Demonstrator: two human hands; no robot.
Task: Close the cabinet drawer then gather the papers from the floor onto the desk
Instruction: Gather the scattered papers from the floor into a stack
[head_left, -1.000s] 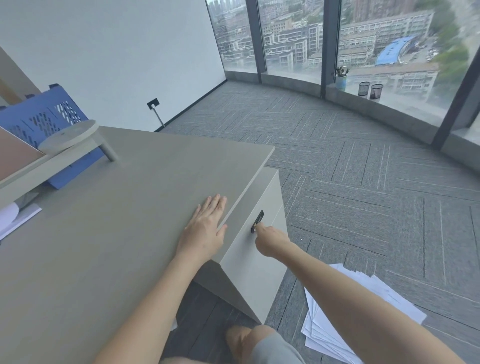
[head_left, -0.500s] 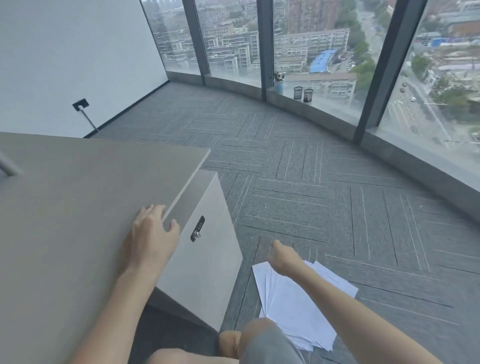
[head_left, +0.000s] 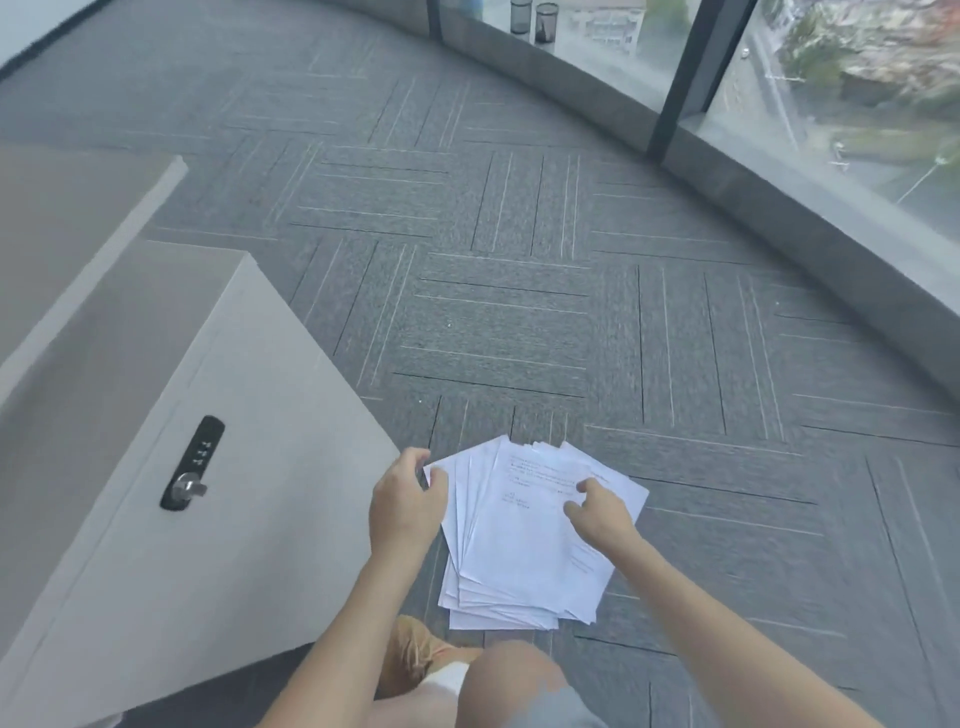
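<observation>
The left hand (head_left: 408, 506) curls loosely at the 9 o'clock edge of the fanned stack of white printed paper sheets (head_left: 524, 540); the right hand (head_left: 600, 512) presses bent fingertips at 2 o'clock. The stack lies on grey carpet, long axis 12-to-6, both hands equally near. The print is illegible. The beige cabinet drawer with black combination lock (head_left: 192, 462) appears shut.

Both bare arms reach down and forward, elbows a little bent. The left hand (head_left: 405, 506) is curled, back up, thumb and fingertips pinched close together. The right hand (head_left: 602, 512) is palm down, its fingers (head_left: 584, 488) loosely bent and spread (the thumb side faces inward). The hands sit near each other, not touching. A bent knee (head_left: 511, 680) shows low between the forearms
</observation>
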